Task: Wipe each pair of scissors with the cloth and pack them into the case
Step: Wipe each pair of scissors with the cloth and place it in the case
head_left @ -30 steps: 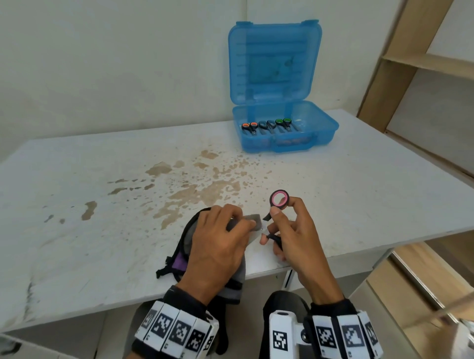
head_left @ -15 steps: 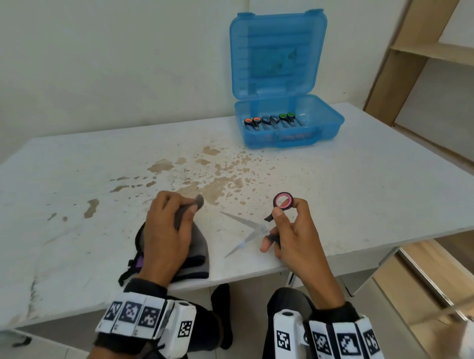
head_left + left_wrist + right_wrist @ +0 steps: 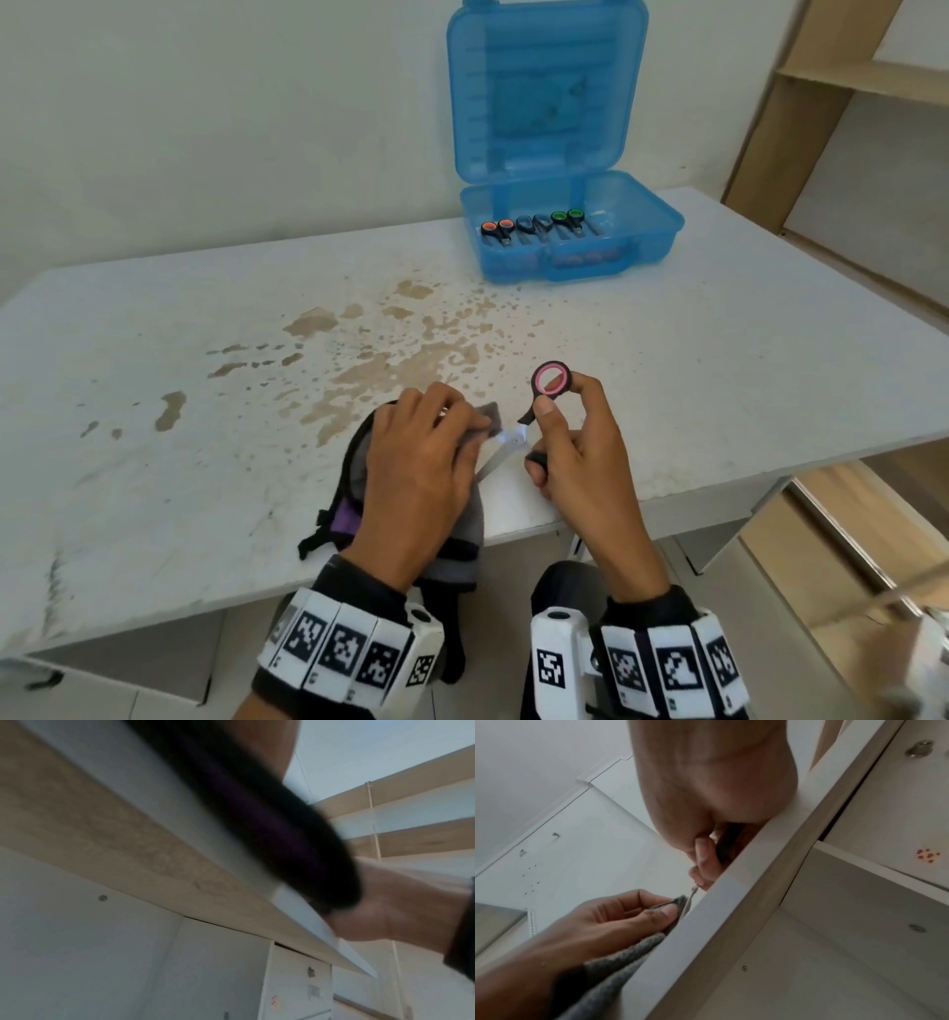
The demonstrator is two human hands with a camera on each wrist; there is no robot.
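While the right hand (image 3: 580,452) grips the pink-ringed scissors (image 3: 534,411) by their handles, blades spread, the left hand (image 3: 416,462) pinches the grey cloth (image 3: 490,413) over one blade. Both work at the near edge of the table (image 3: 719,360), well apart from the case (image 3: 570,226). That case stands open at the far edge, holding three more pairs (image 3: 534,226) side by side.
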